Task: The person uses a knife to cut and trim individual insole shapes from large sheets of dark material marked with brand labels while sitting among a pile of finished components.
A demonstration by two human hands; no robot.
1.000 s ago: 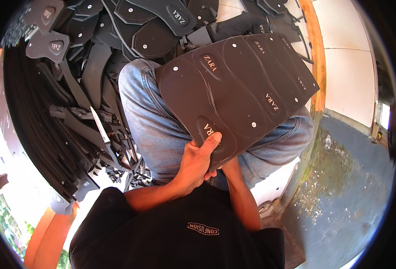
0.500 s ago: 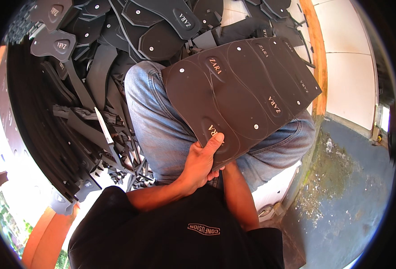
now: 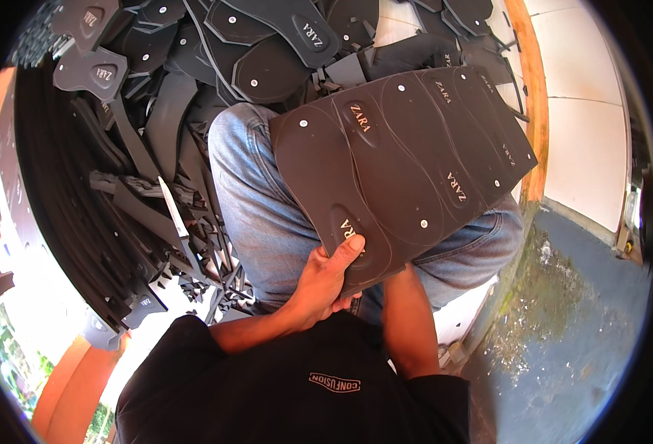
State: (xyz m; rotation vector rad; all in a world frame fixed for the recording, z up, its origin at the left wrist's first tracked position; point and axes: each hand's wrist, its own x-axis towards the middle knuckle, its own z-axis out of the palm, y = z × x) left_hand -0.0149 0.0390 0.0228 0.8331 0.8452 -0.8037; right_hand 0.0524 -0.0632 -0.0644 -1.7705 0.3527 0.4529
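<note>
Pale lettering marks the black sheet (repeatedly), cut pieces and shirt.

Sheet lies across both legs, soles all heaped past the left knee, knife on scraps left of that leg, strips further left.

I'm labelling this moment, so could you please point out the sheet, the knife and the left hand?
Sheet (image 3: 402, 172): head view, middle of its dark upper face.
Knife (image 3: 172, 208): head view, on its pale blade.
Left hand (image 3: 322, 281): head view, below the thumb.
</note>
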